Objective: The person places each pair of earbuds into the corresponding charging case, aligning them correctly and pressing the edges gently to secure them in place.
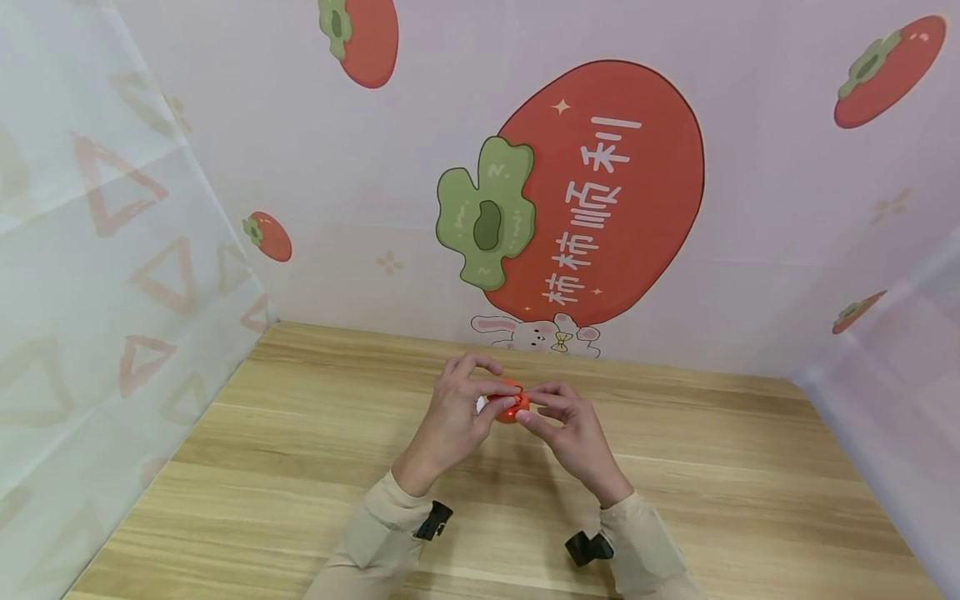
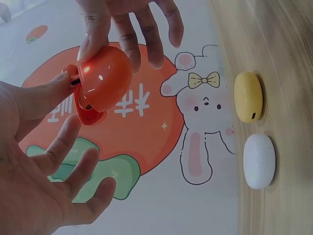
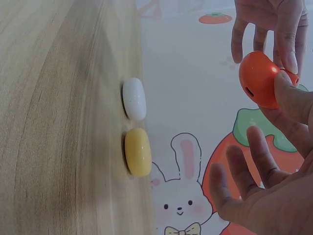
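A glossy orange-red earbud case (image 2: 106, 78) is held up above the table with its lid raised. My right hand (image 1: 576, 432) grips the case between thumb and fingers. From the left, my left hand (image 1: 453, 410) pinches a small orange-red earbud (image 2: 71, 71) with a black patch, right at the case's opening. Whether the earbud sits partly inside the case, I cannot tell. The other fingers of both hands spread loosely away from the case. In the right wrist view, the case (image 3: 258, 81) shows a dark slot on its shell.
Behind the hands, a white case (image 2: 259, 161) and a yellow case (image 2: 248, 97) lie side by side on the wood-grain table (image 1: 247, 467). A printed backdrop (image 1: 750, 208) rises at the table's far edge, and a patterned sheet (image 1: 67, 275) hangs along the left.
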### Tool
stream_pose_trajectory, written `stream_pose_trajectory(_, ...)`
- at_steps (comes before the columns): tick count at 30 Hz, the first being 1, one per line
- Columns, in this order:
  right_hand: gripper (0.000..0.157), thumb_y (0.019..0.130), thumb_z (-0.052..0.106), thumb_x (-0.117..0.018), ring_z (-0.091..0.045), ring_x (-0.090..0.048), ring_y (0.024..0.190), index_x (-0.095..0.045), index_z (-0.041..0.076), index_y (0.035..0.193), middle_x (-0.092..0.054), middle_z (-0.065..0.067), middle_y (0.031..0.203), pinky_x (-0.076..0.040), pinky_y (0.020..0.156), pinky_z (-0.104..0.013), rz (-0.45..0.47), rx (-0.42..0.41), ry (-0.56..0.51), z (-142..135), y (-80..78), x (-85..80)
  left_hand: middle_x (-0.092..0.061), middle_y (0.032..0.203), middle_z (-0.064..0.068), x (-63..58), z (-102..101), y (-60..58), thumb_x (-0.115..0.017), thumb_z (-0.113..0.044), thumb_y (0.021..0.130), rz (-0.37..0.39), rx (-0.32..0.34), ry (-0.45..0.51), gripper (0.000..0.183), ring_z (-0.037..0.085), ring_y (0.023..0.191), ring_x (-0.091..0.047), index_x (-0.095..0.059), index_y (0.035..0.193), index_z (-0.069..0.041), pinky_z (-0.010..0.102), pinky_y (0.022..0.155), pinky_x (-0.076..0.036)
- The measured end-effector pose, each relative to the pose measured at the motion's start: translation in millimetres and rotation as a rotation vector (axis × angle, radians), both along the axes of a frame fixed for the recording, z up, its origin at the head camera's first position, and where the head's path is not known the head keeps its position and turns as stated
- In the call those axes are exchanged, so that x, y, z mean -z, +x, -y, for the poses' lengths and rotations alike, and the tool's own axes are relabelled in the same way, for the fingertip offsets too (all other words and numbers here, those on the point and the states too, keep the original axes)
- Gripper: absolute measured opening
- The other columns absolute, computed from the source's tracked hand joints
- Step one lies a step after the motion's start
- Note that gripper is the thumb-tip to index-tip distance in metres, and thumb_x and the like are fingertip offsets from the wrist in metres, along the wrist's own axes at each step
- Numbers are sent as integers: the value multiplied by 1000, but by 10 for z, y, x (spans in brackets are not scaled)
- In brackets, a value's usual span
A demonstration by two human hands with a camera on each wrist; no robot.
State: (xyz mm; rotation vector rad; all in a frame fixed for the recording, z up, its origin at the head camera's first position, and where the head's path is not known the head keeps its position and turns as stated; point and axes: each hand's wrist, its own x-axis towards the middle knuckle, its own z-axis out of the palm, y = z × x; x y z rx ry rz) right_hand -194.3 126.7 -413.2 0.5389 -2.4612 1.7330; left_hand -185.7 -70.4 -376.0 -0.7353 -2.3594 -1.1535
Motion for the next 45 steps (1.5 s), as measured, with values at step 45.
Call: stream_pose_trajectory(45,22,91,14,-77,-27,-59,115,-78,4,111,-64,-10,116,-50,100,-50,21,39,-49,-69,8,-64,-62,112,9,-59,121,-6,-82,-16,88,101,-8,169,14,27,111,-54,-82,99,-8,50,94,-44)
